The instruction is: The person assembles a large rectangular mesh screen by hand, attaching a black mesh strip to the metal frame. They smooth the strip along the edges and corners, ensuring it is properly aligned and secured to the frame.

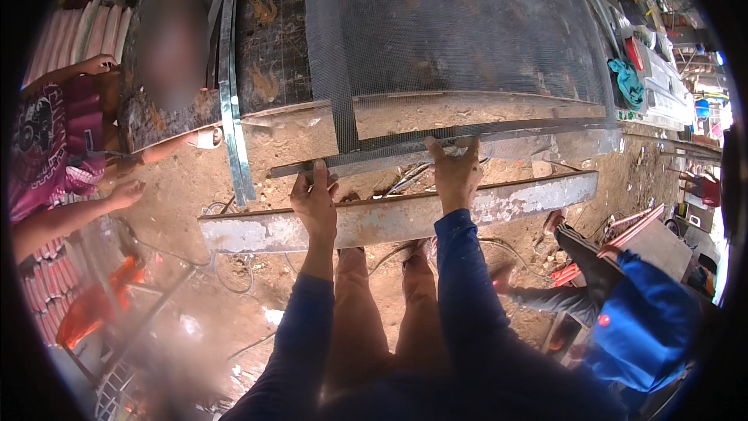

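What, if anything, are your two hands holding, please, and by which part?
The mesh screen, by its near edge: left hand toward the left end, right hand around the middle.

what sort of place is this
Probably a rough fabrication workshop: there's a large dark mesh sheet over a scuffed worktable, a long metal beam with worn paint, and what looks like a bare dirt floor.

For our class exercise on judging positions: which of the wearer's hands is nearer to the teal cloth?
Right. The right hand is at the near edge of the dark mesh, left of the teal cloth; the left hand is farther left along that edge.
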{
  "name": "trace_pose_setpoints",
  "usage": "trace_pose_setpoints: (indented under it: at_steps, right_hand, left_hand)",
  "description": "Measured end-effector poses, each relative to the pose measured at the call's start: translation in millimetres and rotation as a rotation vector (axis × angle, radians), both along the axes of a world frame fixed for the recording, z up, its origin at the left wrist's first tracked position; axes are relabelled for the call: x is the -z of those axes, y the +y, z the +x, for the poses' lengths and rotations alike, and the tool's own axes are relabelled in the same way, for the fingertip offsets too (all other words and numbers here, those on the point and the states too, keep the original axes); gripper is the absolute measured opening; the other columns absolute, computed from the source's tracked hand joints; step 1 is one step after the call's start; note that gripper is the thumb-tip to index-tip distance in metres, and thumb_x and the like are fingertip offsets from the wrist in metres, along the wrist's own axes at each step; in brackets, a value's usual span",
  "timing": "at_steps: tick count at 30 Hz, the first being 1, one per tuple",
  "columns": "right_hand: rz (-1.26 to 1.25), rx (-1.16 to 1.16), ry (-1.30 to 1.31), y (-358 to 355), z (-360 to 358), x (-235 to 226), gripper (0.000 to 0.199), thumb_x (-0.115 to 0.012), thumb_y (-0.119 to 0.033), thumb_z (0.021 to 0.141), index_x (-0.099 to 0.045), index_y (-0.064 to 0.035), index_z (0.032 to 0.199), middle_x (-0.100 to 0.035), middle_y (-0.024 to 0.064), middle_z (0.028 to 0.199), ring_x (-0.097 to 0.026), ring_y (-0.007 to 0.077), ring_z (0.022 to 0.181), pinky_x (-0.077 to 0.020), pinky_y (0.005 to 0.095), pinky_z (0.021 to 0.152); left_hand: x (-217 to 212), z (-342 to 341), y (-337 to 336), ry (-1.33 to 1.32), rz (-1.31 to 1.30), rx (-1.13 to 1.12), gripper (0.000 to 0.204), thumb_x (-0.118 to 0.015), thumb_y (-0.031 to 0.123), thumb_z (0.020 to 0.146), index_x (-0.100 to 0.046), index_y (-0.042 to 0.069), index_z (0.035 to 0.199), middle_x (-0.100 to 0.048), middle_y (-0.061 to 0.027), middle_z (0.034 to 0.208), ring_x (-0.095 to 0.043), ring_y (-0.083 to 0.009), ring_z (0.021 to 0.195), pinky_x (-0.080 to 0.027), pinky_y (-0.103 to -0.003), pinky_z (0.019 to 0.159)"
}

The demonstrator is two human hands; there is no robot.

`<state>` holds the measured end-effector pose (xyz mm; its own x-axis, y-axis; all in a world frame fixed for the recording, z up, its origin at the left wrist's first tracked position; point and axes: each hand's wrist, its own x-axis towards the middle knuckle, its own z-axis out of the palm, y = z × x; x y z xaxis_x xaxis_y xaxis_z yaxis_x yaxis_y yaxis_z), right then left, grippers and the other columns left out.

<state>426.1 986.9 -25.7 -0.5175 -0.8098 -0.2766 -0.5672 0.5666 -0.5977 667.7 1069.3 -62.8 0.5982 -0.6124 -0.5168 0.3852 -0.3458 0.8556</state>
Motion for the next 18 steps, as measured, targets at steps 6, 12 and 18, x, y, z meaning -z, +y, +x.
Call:
trace_pose_setpoints:
  at_steps: [6,12,18]
  right_hand:
    - [-0.01,-0.302,0.095,-3.2,-24.7,-8.2,0.068,-0.094,-0.056,0.095,-0.07,-0.0014,0.129,-0.081,0.0177,0.088,-0.082,0.0327,0.077,-0.0622,0.0443,0.074]
    - [0.075,-0.638,-0.089,3.1,-81.9,6.9,0.041,-0.086,-0.032,0.105,-0.077,-0.0083,0.137,-0.085,0.0213,0.107,-0.084,0.0372,0.095,-0.0636,0.0479,0.085]
    - [-0.023,-0.757,-0.039,-1.6,-107.5,42.5,0.041,-0.084,-0.024,0.105,-0.079,-0.01,0.143,-0.085,0.0198,0.105,-0.084,0.0272,0.09,-0.0649,0.0433,0.075]
  left_hand:
    - [8.5,-0.8,-2.6,0.018,-0.004,-0.032,0.041,-0.082,0.036,0.113,-0.067,0.008,0.086,-0.071,-0.0004,0.084,-0.073,-0.0114,0.08,-0.068,-0.034,0.076]
    - [15.0,-2.1,1.0,0.021,-0.035,-0.047,0.041,-0.08,0.036,0.114,-0.066,0.01,0.086,-0.07,0.0007,0.083,-0.071,-0.0106,0.08,-0.067,-0.036,0.077]
    - [8.1,-7.4,3.8,-0.027,0.005,-0.062,0.041,-0.082,0.035,0.113,-0.067,0.009,0.085,-0.066,0.0024,0.079,-0.064,-0.0069,0.077,-0.063,-0.03,0.075]
